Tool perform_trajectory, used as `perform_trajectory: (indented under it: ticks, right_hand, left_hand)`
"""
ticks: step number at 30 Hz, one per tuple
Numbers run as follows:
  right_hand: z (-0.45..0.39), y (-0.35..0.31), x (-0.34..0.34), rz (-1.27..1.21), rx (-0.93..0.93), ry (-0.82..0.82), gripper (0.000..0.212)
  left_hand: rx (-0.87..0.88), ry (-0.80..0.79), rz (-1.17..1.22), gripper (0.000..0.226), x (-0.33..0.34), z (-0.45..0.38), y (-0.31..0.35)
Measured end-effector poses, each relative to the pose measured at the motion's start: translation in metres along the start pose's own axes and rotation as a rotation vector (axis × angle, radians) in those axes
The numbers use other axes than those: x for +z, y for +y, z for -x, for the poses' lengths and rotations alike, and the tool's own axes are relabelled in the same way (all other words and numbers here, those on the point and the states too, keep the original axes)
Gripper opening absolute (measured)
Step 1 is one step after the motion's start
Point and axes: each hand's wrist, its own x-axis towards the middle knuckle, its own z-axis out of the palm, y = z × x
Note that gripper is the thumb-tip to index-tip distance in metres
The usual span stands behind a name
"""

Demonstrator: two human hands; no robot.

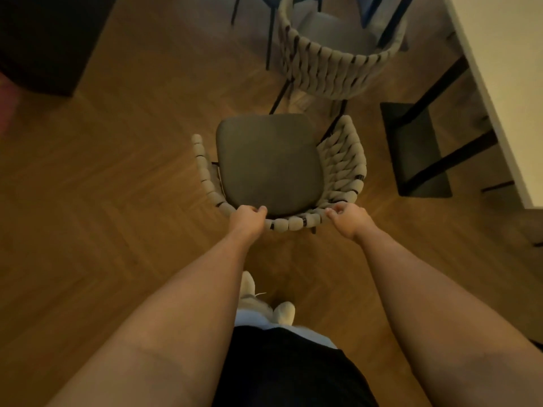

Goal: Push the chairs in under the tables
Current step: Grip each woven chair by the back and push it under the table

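Note:
A chair (269, 165) with a grey seat cushion and a thick woven beige backrest stands on the wooden floor straight below me. My left hand (248, 217) grips the left part of its curved back rim. My right hand (346, 217) grips the right part of the same rim, fingers curled over the weave. A white table (505, 92) runs along the right edge of the view, apart from the chair. A second chair (338, 54) of the same kind stands just beyond the first, its back towards me.
A dark table base (414, 148) with black legs lies under the white table. Dark furniture (50, 39) fills the top left corner. Open herringbone floor (117, 201) spreads to the left. My feet in white shoes (283, 312) stand behind the chair.

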Motion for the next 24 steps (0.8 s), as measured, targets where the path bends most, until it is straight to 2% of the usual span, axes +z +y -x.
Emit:
perform_trajectory:
  ticks: [3, 7, 11, 14, 17, 20, 24]
  right_hand:
    - [-0.013, 0.01, 0.001, -0.064, 0.054, -0.014, 0.036]
    - [-0.036, 0.028, 0.005, -0.105, 0.126, -0.036, 0.039]
    - [-0.067, 0.052, 0.014, -0.185, 0.249, -0.066, 0.049]
    - [-0.095, 0.067, 0.024, -0.263, 0.348, -0.096, 0.058]
    - [-0.124, 0.079, 0.034, -0.457, 0.451, -0.108, 0.063]
    - [-0.149, 0.086, 0.039, -0.648, 0.551, -0.082, 0.076]
    - [-0.18, 0.092, 0.041, -0.997, 0.688, -0.019, 0.066]
  left_hand:
    - [-0.141, 0.024, 0.077, 0.038, 0.011, -0.013, 0.001]
    - [-0.385, 0.121, 0.253, 0.055, 0.032, -0.044, -0.023]
    - [-0.562, 0.149, 0.362, 0.053, 0.044, -0.036, -0.025]
    - [-0.618, 0.177, 0.519, 0.052, 0.056, -0.041, -0.027]
    - [-0.643, 0.178, 0.72, 0.045, 0.069, -0.045, -0.016]
    - [-0.649, 0.203, 0.988, 0.063, 0.084, -0.063, -0.013]
    - [-0.606, 0.276, 1.14, 0.056, 0.095, -0.086, -0.005]
